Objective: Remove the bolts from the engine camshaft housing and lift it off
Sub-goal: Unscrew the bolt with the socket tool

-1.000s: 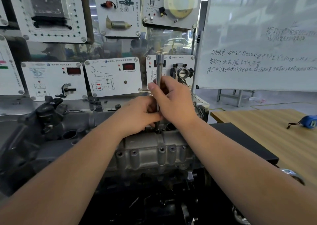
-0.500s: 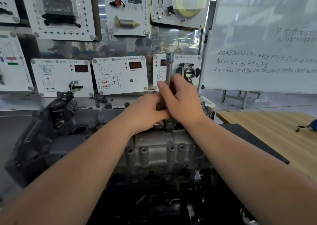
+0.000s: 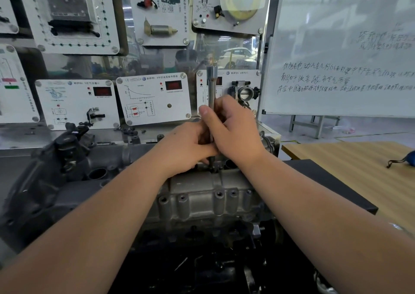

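My right hand (image 3: pixel 233 127) curls round the long metal tool (image 3: pixel 211 85), which stands upright with its tip down on the top of the camshaft housing (image 3: pixel 202 195). My left hand (image 3: pixel 186 145) wraps the lower shaft just under the right, the two hands touching. The housing sits on the engine in front of me, between my forearms. A wooden table (image 3: pixel 359 172) lies to the right.

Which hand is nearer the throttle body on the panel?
Right. The right hand grips the tool just below and left of the throttle body; the left hand sits lower, farther left.
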The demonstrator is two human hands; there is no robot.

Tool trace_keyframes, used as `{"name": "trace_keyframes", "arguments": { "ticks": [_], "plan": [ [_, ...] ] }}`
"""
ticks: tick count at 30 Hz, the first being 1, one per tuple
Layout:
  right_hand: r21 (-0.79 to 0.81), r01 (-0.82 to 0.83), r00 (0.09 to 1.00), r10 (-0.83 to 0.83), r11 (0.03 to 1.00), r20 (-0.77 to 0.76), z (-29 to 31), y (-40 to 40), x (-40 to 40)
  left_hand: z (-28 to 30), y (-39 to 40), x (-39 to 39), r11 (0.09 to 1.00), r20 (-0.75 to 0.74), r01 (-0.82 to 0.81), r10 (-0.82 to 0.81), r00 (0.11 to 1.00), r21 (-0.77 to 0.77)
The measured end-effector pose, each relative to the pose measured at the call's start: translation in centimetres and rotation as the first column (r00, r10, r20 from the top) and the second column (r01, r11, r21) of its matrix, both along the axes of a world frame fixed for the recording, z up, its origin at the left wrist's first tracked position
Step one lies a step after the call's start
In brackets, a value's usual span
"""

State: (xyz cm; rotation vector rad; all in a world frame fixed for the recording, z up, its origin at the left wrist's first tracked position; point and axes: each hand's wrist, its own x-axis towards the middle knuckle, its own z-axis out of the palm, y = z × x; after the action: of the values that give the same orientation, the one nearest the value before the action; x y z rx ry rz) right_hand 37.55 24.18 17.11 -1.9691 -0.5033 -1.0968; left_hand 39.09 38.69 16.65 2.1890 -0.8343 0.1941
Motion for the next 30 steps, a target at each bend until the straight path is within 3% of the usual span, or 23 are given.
{"name": "trace_keyframes", "arguments": {
  "ticks": [6,22,27,30],
  "plan": [
    [0.002,-0.035,0.998,0.035,0.999,-0.061,0.3,-0.1,0.0,0.1,-0.1,-0.4,0.999,0.016,0.007,-0.008,1.000,0.051],
    [0.064,-0.070,0.997,0.072,0.996,-0.032,0.1,-0.1,0.2,0.5,-0.3,-1.1,0.999,0.027,-0.016,0.015,1.000,0.043],
    [0.037,-0.053,0.998,0.053,0.998,-0.024,-0.1,0.0,0.0,0.6,-0.1,-1.1,0.999,0.108,-0.048,0.046,0.993,0.020],
    [0.011,-0.035,0.999,0.036,0.999,-0.017,0.0,-0.1,0.0,0.5,-0.2,-1.2,0.999,0.080,-0.050,0.048,0.996,0.016]
  ]
}}
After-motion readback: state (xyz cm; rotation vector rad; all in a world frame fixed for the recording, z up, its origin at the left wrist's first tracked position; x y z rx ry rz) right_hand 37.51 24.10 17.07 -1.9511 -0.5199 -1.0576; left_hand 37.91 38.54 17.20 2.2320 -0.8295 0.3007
